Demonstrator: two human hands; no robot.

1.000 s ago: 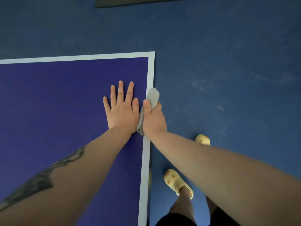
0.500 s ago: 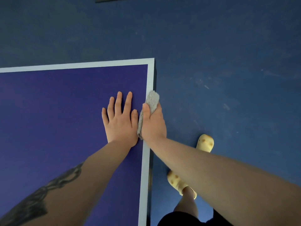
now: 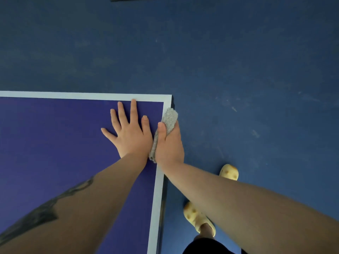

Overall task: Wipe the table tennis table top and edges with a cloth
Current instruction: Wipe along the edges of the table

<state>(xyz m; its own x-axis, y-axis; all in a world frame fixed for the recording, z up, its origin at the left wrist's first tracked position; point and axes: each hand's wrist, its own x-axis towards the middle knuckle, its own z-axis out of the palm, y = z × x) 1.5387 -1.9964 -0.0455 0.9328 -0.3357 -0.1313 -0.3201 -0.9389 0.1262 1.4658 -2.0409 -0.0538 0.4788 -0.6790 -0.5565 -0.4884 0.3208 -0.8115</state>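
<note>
The grey cloth (image 3: pixel 169 123) is lying folded over the right side edge of the table tennis table (image 3: pixel 55 162), just short of the far right corner, and your right hand (image 3: pixel 169 145) is gripping it there — thumb lying on top along the white border line (image 3: pixel 158 198), the other fingers curling down over the side where they are hidden from view. The cloth is sitting mostly under your palm, with its fluffy end sticking out ahead of your fingers toward the corner and a thin strip trailing back along the inner side of your hand as far as the wrist. Your left hand (image 3: pixel 128 132) is pressing flat on the purple playing surface just beside it, fingers straight and spread, holding nothing — the longest fingertip is reaching the white line along the far end, and the thumb side is lying close against the cloth's trailing strip. A dark tattoo (image 3: pixel 42 215) is showing on your left forearm. Beyond the table the blue floor (image 3: pixel 238 61) is showing pale scuff marks, and your yellow clogs (image 3: pixel 194 215) are standing on it near the table's side, partly covered by your right forearm.
</note>
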